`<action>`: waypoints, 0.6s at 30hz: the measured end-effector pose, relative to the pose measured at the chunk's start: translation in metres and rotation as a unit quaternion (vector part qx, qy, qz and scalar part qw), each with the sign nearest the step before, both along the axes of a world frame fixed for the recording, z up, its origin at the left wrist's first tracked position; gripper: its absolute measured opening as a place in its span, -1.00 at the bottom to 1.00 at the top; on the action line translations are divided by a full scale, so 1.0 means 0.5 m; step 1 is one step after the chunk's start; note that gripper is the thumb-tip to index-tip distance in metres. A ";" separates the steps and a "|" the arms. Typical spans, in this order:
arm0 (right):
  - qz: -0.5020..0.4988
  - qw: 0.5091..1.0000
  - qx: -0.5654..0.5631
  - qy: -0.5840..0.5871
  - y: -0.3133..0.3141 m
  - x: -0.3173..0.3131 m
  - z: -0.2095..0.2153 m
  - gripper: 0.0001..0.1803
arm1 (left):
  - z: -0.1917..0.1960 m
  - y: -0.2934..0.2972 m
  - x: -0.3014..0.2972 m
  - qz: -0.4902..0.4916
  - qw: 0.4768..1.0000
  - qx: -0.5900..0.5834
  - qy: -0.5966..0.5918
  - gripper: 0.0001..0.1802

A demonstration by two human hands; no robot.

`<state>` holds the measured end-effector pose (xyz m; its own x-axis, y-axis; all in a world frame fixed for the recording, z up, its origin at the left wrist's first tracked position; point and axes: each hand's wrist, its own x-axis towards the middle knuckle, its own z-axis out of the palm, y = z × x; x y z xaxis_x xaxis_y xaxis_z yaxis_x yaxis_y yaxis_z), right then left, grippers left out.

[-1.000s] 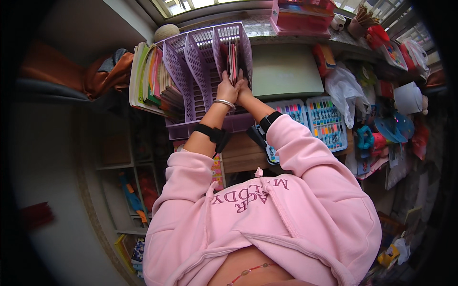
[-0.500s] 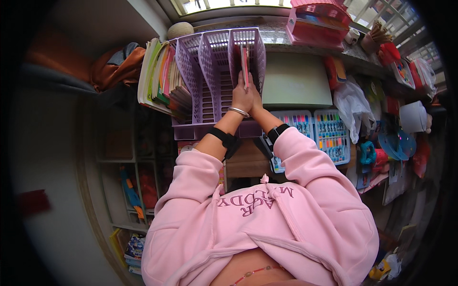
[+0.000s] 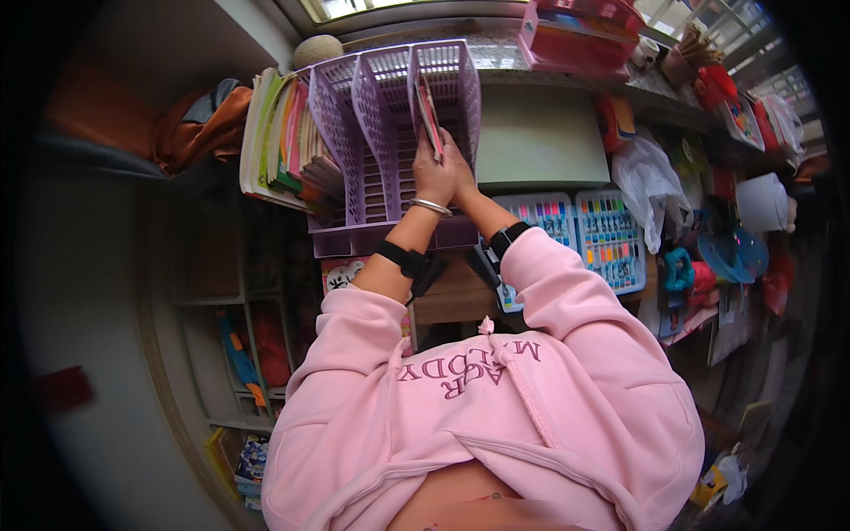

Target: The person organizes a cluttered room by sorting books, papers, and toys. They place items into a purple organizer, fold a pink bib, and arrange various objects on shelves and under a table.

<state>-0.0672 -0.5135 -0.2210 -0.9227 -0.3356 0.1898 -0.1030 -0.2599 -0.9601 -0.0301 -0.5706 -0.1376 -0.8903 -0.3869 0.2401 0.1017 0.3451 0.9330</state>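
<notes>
A purple plastic file rack (image 3: 361,237) with tall perforated dividers stands on the desk in front of me. A few thin books (image 3: 428,115), pinkish-red and pale at their edges, stand on edge in its rightmost compartment, tops leaning left. My left hand (image 3: 434,180) presses on their left side, and my right hand (image 3: 459,170) on their right side. Both hands are closed around the books' near end, palms facing, wrists almost touching. The middle compartment shows its slatted base. Several upright books and booklets (image 3: 282,133) fill the rack's left side.
Right of the rack lies a pale green flat box (image 3: 540,142), with an open case of coloured markers (image 3: 611,239) nearer me. A white plastic bag (image 3: 651,181) hangs beyond it. On the sill stand a pink toy house (image 3: 580,40) and a round beige object (image 3: 317,51).
The books between my hands have tipped further left at their far end. My hands stay pressed on both sides of them. The whole view has shifted slightly.
</notes>
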 end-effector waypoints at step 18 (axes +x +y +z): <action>0.025 0.921 0.346 0.177 0.027 -0.015 0.067 -0.03 | -0.085 -0.103 0.034 -0.052 0.958 -0.225 -0.170 -0.69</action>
